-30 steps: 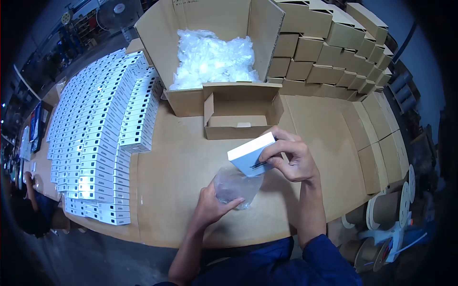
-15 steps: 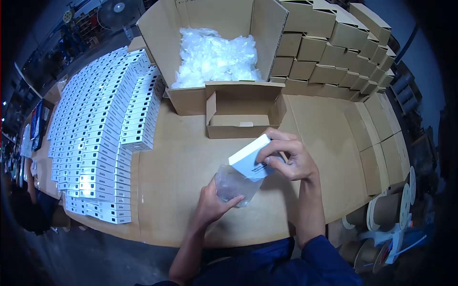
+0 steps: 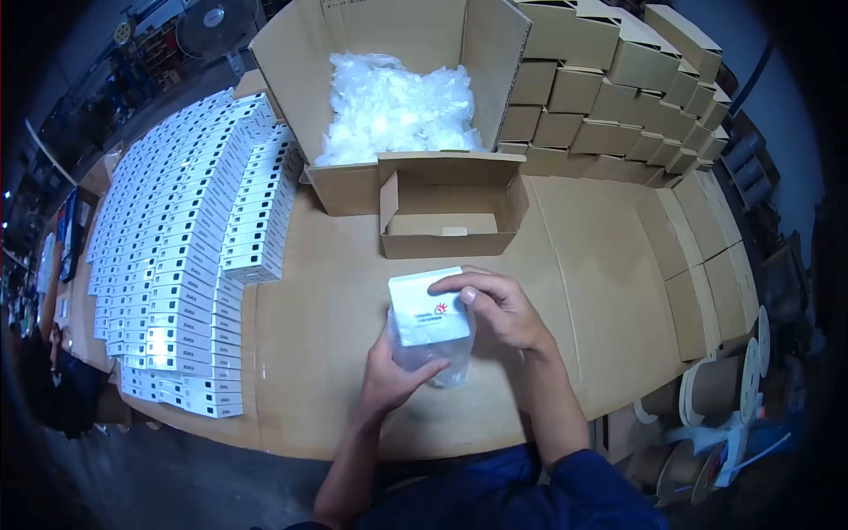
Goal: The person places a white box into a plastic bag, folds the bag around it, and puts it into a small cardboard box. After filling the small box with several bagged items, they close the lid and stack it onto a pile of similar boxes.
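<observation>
A small white box (image 3: 428, 305) with a red sun-like logo is partly inside a clear plastic bag (image 3: 452, 371). My left hand (image 3: 393, 375) is closed around the bag, its thumb across the front. My right hand (image 3: 499, 309) grips the upper right of the white box, index finger lying over its face and thumb against it. The box's lower end shows through the film. Just beyond my hands stands an open brown carton (image 3: 455, 221), with a small pale piece in its bottom.
Many stacked white boxes (image 3: 185, 238) fill the left side. A large carton (image 3: 353, 188) of clear bags (image 3: 402, 106) stands at the back. Brown cartons (image 3: 579, 93) are piled back right, with more along the right edge. Cable spools (image 3: 720, 393) sit lower right; another person (image 3: 57, 371) is far left.
The white box has moved left and down into the bag's mouth, turning upright with its logo facing me. My right hand moved with it; my left hand stays around the bag.
</observation>
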`<state>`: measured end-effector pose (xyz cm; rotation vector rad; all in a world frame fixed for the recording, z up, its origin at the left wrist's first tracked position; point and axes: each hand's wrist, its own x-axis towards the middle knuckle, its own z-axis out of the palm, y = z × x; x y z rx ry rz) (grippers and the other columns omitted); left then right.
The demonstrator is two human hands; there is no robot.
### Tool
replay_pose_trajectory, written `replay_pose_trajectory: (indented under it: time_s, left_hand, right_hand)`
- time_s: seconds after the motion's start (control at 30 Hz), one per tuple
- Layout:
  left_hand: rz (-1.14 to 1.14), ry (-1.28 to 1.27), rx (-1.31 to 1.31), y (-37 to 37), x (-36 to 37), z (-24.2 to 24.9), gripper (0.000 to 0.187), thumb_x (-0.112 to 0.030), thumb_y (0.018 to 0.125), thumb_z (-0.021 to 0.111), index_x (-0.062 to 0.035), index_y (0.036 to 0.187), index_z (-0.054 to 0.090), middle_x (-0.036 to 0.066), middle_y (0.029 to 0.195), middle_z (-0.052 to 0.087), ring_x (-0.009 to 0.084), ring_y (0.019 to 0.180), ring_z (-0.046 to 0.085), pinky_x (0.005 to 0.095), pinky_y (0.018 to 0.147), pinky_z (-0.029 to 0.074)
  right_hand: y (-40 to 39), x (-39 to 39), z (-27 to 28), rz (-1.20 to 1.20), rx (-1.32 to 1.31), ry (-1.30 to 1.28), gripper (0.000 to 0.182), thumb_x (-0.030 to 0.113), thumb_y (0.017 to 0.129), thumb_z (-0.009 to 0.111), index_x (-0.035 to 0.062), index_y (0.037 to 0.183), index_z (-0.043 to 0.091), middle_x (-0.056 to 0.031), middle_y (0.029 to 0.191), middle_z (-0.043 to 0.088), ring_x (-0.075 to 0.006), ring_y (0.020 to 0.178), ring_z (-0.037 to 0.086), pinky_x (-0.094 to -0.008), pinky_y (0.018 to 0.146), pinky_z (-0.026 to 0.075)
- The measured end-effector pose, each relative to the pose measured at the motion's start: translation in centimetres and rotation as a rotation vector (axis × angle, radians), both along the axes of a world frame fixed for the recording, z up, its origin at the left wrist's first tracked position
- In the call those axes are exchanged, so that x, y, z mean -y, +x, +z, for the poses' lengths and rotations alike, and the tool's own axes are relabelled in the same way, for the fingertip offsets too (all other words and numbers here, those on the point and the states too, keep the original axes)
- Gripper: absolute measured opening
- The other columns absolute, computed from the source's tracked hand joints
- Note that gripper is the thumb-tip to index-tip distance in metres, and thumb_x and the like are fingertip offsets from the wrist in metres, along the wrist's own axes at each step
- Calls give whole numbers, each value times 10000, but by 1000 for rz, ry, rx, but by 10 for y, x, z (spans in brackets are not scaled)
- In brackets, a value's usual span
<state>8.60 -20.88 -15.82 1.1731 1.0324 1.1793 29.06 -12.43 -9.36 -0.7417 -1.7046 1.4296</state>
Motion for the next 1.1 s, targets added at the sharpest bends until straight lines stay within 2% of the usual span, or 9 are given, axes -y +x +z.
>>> replay_pose_trajectory:
  time_s: [0.03,0.13,0.23,0.33,0.37,0.5,0.9,1.07,1.1]
  left_hand:
    - [1,32,48,1,0,1,623,-186,922,800,23,1425,498,147,1305,652,236,1222,635,389,1062,511]
    - [9,-249,636,0,4,-6,458,-252,1090,553,19,1451,475,140,1330,629,231,1243,614,386,1066,500]
    - [88,-222,418,0,4,-20,448,-281,1151,346,26,1450,473,143,1319,634,224,1224,625,391,1045,513]
    - [156,-201,472,0,4,-24,451,-287,1148,363,37,1438,483,148,1326,633,223,1209,632,386,1045,513]
    - [148,-179,461,0,3,-25,459,-291,1149,355,40,1440,482,149,1329,632,223,1208,631,386,1050,508]
    - [142,-145,464,-5,1,-35,488,-302,1154,318,54,1441,489,154,1336,631,226,1217,625,386,1084,479]
    - [79,146,163,-8,-3,1,521,-285,1149,299,84,1460,495,208,1380,618,267,1316,565,394,1158,401]
    - [134,93,244,-6,-4,-8,546,-316,1155,287,83,1505,411,206,1462,524,270,1377,502,403,1181,378]
    - [149,68,257,-3,-6,-6,555,-308,1152,267,93,1485,460,199,1470,538,261,1374,497,400,1190,344]
  right_hand:
    - [0,3,-4,-22,-14,-34,315,172,1045,539,-5,1228,723,-139,1166,703,-230,1112,645,-350,996,491]
    - [5,6,-15,12,-31,-83,374,138,1043,542,-13,1377,618,-131,1282,669,-223,1162,630,-358,1047,474]
    - [6,18,-20,79,-287,-242,525,56,1008,608,-11,1506,454,-148,1369,610,-196,1172,621,-346,1048,477]
    - [5,32,-46,-129,-370,-417,494,46,999,654,-12,1456,474,-147,1308,641,-155,1138,628,-317,1000,508]
    - [-1,40,-51,-196,-469,-572,330,43,1006,669,-19,1313,567,-120,1191,694,-120,1055,651,-276,919,535]
    - [-11,53,-74,-315,-452,-594,96,36,1018,660,-31,1087,660,-83,1008,736,-106,923,670,-241,831,533]
    - [-14,48,-58,-321,-513,-294,117,34,999,673,-17,1103,661,-201,1182,722,-218,1091,691,-323,986,538]
    - [-27,50,-42,-306,-526,-253,324,20,936,751,-37,1232,630,-155,1193,703,-195,1101,675,-321,986,537]
    - [-28,52,-42,-296,-494,-218,365,12,922,766,-40,1255,623,-143,1191,699,-187,1101,672,-318,982,538]
